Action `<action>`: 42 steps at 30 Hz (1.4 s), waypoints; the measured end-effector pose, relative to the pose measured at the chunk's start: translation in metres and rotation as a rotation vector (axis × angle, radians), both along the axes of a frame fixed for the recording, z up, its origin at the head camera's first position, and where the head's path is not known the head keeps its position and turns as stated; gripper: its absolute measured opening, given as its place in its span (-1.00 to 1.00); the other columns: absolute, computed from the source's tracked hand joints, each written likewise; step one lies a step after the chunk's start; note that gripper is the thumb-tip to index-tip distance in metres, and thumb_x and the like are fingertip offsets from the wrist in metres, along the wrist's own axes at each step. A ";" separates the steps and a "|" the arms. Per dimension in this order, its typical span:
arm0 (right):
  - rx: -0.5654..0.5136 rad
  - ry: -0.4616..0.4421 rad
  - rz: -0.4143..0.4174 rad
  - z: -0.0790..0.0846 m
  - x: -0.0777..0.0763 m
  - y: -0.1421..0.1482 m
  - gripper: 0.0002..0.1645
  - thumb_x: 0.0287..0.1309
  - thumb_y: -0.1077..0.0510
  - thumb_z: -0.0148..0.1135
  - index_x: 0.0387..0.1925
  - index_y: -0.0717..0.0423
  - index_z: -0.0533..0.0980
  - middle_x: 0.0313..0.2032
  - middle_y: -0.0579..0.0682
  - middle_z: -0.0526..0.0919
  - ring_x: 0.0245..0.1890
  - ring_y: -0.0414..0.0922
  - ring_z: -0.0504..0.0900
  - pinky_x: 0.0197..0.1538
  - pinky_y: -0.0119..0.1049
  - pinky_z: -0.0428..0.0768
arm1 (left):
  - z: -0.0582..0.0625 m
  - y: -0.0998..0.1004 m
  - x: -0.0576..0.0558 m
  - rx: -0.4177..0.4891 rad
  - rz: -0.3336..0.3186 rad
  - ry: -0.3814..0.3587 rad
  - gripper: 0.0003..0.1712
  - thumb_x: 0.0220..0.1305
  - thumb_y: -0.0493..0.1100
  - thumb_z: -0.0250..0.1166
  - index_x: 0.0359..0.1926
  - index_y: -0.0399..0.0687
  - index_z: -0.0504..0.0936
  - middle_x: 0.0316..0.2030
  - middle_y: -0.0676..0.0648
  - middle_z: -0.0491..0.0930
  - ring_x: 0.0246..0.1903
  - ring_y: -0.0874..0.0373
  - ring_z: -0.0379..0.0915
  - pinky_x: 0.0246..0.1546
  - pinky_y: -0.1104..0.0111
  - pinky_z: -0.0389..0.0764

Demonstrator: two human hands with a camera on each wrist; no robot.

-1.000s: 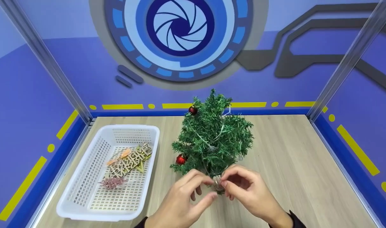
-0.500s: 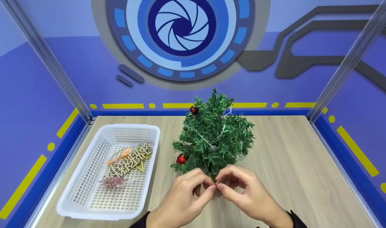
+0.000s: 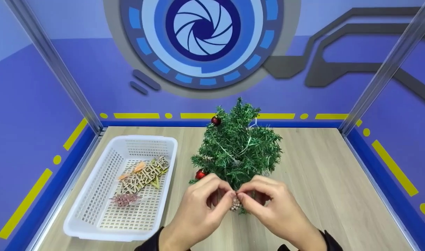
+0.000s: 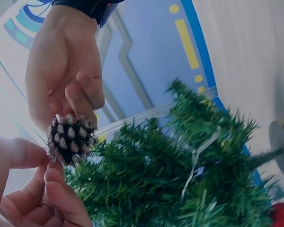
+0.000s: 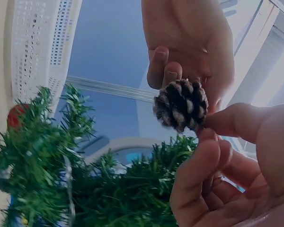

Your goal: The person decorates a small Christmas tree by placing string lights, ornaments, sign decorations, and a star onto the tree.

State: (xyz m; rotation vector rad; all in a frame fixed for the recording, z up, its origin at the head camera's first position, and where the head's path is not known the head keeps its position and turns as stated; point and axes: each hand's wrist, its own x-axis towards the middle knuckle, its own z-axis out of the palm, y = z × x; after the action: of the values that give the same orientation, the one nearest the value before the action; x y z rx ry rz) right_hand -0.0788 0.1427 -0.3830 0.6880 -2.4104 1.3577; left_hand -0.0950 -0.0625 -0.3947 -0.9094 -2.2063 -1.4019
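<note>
A small brown pine cone [image 3: 235, 204] with pale-tipped scales hangs between the two hands, in front of a small artificial Christmas tree [image 3: 235, 150]. The left hand [image 3: 203, 204] pinches at the cone's upper end with thumb and index finger. Facing it, the right hand [image 3: 275, 205] pinches at the same end, the fingertips of both hands nearly touching. Close up in the left wrist view the cone [image 4: 71, 138] is held just off the green branches [image 4: 142, 175]. Whatever thin loop may be between the fingertips is too small to make out.
Left of the tree stands a white perforated basket [image 3: 73, 226] with wooden lettering [image 3: 144, 177], a pinkish glittery piece [image 3: 124, 199] and an orange piece [image 3: 139, 167]. Red baubles [image 3: 216, 120] and a pale string [image 3: 249, 143] hang on the tree. Blue walls enclose the table [image 3: 313, 167].
The left hand's thumb and index finger, spread apart earlier, have closed together at the top of the pine cone. Both hands have drawn together and shifted slightly up the view.
</note>
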 end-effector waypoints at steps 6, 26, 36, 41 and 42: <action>0.022 0.147 -0.099 0.002 -0.006 -0.004 -0.78 0.21 0.19 0.36 -0.29 -0.28 0.64 -0.44 -0.35 0.54 -0.57 -0.39 0.40 -0.53 -0.55 0.40 | 0.006 -0.001 -0.005 -0.012 0.063 -0.011 -0.92 0.38 -0.08 0.26 -0.28 0.27 0.61 -0.44 0.33 0.40 -0.52 0.44 0.34 -0.54 0.55 0.46; 0.144 0.336 -0.319 0.002 -0.016 -0.015 -0.84 0.15 0.22 0.36 -0.36 -0.15 0.68 -0.55 -0.32 0.51 -0.60 -0.44 0.30 -0.49 -0.65 0.27 | 0.005 0.006 -0.021 -0.047 0.185 -0.010 -0.90 0.41 -0.06 0.22 -0.26 0.23 0.66 -0.46 0.30 0.44 -0.55 0.34 0.35 -0.51 0.60 0.35; 0.261 0.350 -0.404 0.002 -0.014 -0.018 -0.92 0.19 0.14 0.34 -0.38 -0.13 0.69 -0.58 -0.36 0.50 -0.61 -0.49 0.31 -0.52 -0.63 0.26 | 0.001 0.008 -0.025 -0.019 0.162 -0.056 -0.84 0.44 0.00 0.18 -0.27 0.20 0.67 -0.47 0.23 0.51 -0.57 0.36 0.34 -0.54 0.57 0.39; 0.297 0.429 -0.436 -0.002 -0.016 -0.020 -0.94 0.15 0.15 0.36 -0.40 -0.09 0.70 -0.63 -0.34 0.49 -0.65 -0.50 0.28 -0.57 -0.62 0.24 | -0.003 0.009 -0.029 -0.017 0.168 -0.102 -0.85 0.44 0.02 0.19 -0.27 0.25 0.66 -0.47 0.27 0.50 -0.58 0.37 0.34 -0.55 0.55 0.40; 0.296 0.447 -0.439 -0.003 -0.016 -0.021 -0.94 0.14 0.16 0.37 -0.41 -0.08 0.70 -0.64 -0.33 0.50 -0.65 -0.50 0.28 -0.58 -0.61 0.25 | -0.003 0.009 -0.029 -0.018 0.167 -0.109 -0.86 0.44 0.02 0.18 -0.27 0.27 0.66 -0.47 0.28 0.50 -0.58 0.37 0.34 -0.54 0.55 0.40</action>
State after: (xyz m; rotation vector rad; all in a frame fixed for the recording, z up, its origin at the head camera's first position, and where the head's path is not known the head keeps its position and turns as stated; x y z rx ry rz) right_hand -0.0947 0.1217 -0.3859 0.4306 -2.2272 0.6070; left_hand -0.1244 -0.0536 -0.3982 -0.6508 -2.3177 -1.3844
